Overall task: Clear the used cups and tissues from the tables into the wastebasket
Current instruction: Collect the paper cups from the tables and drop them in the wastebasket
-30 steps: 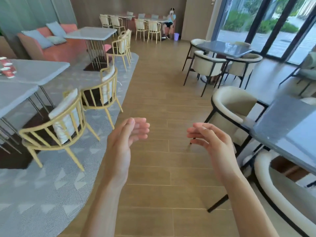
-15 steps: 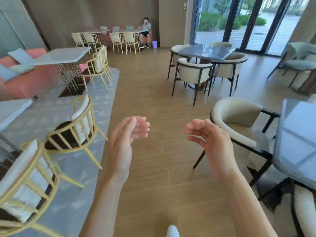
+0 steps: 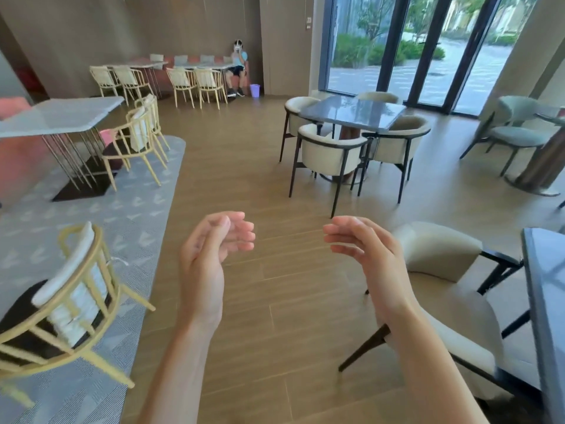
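My left hand [image 3: 211, 255] and my right hand [image 3: 367, 255] are held out in front of me over the wooden floor, palms facing each other, fingers loosely curled, holding nothing. A small purple wastebasket [image 3: 255, 90] stands on the floor far ahead, by the back wall beside a seated person [image 3: 238, 67]. No cups or tissues show on any table in view. The dark grey table [image 3: 351, 113] ahead on the right has a bare top.
A yellow chair [image 3: 70, 304] is close on my left, on a grey rug [image 3: 143, 209]. A cream armchair [image 3: 440, 286] and a dark table edge [image 3: 544, 301] are close on my right. A white table [image 3: 58, 116] with yellow chairs stands left. A wooden aisle runs ahead.
The view has swung right and moved forward: the left table with the red cups has left the frame and the wastebasket now lies nearer the middle. My hands keep the same pose.
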A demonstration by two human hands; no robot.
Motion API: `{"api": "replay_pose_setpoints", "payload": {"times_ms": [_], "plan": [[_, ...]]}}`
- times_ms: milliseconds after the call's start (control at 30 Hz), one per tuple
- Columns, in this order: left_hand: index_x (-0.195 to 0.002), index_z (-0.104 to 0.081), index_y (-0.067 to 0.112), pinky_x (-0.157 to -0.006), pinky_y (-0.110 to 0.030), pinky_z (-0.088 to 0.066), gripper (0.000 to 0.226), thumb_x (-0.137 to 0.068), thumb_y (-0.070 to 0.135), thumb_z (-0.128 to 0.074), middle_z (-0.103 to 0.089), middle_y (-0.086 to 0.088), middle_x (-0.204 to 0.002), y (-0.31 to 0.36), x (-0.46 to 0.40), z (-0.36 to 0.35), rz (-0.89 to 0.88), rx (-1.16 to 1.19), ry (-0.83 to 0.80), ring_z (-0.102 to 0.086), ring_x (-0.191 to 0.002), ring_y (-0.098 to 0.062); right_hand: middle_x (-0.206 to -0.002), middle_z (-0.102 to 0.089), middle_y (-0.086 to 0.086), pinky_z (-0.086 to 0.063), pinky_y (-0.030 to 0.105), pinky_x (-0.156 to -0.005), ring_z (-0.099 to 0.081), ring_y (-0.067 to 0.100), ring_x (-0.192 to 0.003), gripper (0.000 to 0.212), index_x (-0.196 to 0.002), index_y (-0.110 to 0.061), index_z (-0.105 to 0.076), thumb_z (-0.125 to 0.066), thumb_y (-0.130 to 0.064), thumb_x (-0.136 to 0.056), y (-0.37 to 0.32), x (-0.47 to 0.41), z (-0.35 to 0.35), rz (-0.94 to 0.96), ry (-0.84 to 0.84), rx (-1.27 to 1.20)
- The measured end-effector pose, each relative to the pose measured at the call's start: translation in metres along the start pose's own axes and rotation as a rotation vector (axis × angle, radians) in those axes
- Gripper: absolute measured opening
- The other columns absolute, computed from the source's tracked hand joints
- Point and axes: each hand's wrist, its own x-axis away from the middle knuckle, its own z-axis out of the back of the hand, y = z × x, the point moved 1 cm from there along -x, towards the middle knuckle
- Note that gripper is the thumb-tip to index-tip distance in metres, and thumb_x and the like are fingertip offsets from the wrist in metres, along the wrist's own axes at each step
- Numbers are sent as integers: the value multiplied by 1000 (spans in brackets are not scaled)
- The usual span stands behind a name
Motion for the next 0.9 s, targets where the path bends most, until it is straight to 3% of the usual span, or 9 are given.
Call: {"api": "replay_pose_setpoints", "payload": {"times_ms": [267, 433, 633, 767, 900], "plan": [[-92, -72, 7, -75, -40, -57, 24, -95, 18, -51, -73, -13, -86, -104, -182, -61, 73, 76, -94, -69, -81, -29, -101, -78, 12, -56, 40, -89, -72, 30, -100, 31, -97, -13, -77, -55, -34, -89, 55, -188, -3, -18, 140, 31], [-95, -71, 4, -77, -39, -58, 26, -94, 20, -51, -74, -13, -88, -140, -308, -124, 84, 80, -240, -70, -82, -29, -100, -77, 12, -56, 41, -90, -72, 31, -100, 29, -102, -7, -75, -57, -29, -97, 62, -300, 12, 16, 273, 41], [-98, -71, 1, -82, -46, -58, 29, -94, 22, -52, -74, -17, -92, -195, -404, -219, 147, 85, -423, -70, -84, -31, -99, -77, 14, -55, 41, -88, -72, 33, -98, 25, -98, -7, -75, -52, -16, -103, 69, -398, 63, 38, 477, 20], [-98, -71, 1, -84, -48, -58, 29, -94, 23, -51, -74, -19, -96, -244, -452, -289, 178, 78, -509, -70, -88, -32, -99, -77, 14, -56, 40, -89, -73, 31, -97, 21, -93, -11, -76, -60, -22, -97, 84, -465, 105, 53, 555, 7], [-99, -71, 3, -85, -49, -58, 28, -94, 22, -52, -74, -16, -100, -296, -501, -366, 177, 87, -563, -71, -93, -36, -101, -77, 14, -55, 46, -93, -72, 32, -99, 23, -99, -8, -76, -55, -18, -101, 107, -548, 160, 72, 618, 26]]}}
